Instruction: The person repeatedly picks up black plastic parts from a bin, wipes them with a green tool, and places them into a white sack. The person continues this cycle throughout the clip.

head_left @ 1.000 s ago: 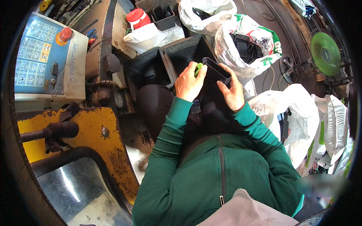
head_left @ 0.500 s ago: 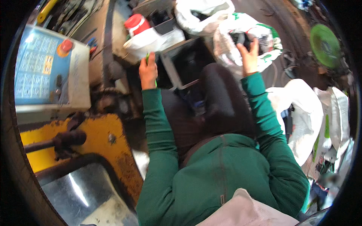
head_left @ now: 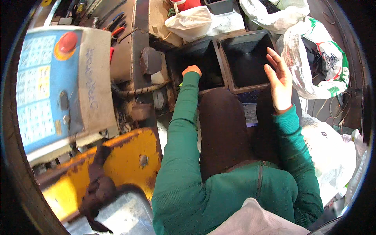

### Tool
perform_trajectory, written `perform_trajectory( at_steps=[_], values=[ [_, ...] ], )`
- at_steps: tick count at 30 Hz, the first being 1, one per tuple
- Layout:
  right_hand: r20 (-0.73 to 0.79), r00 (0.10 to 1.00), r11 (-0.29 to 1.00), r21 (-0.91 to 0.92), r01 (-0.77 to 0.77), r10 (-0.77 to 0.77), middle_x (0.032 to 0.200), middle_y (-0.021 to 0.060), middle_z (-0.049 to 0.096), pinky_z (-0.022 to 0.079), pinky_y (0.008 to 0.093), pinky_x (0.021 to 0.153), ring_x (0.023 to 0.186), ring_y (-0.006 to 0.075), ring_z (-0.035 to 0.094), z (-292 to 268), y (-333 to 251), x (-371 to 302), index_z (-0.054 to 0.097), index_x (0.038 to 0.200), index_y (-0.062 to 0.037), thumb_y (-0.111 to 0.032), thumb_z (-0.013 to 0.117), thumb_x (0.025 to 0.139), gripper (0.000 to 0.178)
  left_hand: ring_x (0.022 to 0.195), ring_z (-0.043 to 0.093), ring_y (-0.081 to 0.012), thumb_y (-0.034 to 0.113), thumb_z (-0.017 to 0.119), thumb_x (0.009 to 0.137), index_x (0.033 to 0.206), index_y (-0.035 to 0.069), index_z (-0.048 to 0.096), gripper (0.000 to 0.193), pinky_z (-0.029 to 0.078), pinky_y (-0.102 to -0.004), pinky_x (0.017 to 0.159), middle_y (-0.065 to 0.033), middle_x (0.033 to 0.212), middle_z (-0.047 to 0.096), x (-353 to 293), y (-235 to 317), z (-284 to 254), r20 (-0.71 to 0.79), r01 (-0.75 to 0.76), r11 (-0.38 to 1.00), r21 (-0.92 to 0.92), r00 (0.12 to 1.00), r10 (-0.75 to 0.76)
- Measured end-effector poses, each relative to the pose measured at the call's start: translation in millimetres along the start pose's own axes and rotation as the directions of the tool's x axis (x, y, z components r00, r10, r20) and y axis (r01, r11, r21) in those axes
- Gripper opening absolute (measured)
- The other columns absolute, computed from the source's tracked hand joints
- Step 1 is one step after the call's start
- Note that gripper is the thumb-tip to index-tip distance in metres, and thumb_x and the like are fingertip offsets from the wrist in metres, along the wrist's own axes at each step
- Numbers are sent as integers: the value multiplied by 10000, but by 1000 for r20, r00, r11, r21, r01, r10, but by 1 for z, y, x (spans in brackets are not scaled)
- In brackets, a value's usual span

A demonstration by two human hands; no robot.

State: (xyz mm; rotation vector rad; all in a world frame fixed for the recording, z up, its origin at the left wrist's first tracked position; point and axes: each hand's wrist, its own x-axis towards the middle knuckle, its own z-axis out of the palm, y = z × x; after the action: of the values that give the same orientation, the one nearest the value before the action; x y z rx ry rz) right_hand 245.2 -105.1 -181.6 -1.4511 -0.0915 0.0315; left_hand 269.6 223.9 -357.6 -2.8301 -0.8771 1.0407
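Note:
My left hand (head_left: 192, 71) is lowered over the left black bin (head_left: 221, 66), its fingers curled and mostly hidden. A small bit of a thin green tool (head_left: 180, 84) shows beside the wrist; the tool's kind cannot be made out. My right hand (head_left: 280, 82) is raised at the right edge of the other black bin (head_left: 250, 87), fingers apart and holding nothing. Just beyond it stands an open white plastic bag (head_left: 294, 58) with dark parts (head_left: 315, 62) inside. Deep shadow hides what lies in the left bin.
A control panel (head_left: 96, 74) with a red button (head_left: 67, 41) stands at the left, above a rusty yellow machine part (head_left: 133, 156). Pliers (head_left: 117, 29) lie behind it. A second white bag (head_left: 290, 17) is at the back, a bulging one (head_left: 329, 149) at my right.
My right hand has come away from the dark parts in the white bag. My left hand has gone down into the left bin. The view has shifted, so the bins appear farther right.

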Motion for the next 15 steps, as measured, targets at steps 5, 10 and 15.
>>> perform_trajectory(
  at_steps=[5,10,15],
  values=[
    [-7,991,989,51,-136,136,1364,99,488,340,355,1059,1273,226,431,2,-7,6,487,1313,-38,8,546,886,434,1168,566,-280,307,539,864,1245,147,597,417,466,-466,923,-99,1305,560,83,-2,76,54,-10,1000,-25,998,11],
    [84,984,987,-7,-160,160,1401,126,454,391,368,1002,1289,253,435,4,-4,15,467,1326,-39,-97,522,931,403,1260,484,-276,385,531,881,1305,157,543,481,426,-476,972,-106,1385,484,149,-36,154,82,-131,986,-105,987,140],
    [77,977,980,-14,-198,198,1396,132,461,400,361,997,1279,245,449,7,-1,16,498,1301,-30,-109,526,928,382,1270,456,-348,404,543,878,1326,157,520,512,408,-548,969,-121,1408,452,143,-16,133,85,128,972,-196,990,-113]
  ],
)
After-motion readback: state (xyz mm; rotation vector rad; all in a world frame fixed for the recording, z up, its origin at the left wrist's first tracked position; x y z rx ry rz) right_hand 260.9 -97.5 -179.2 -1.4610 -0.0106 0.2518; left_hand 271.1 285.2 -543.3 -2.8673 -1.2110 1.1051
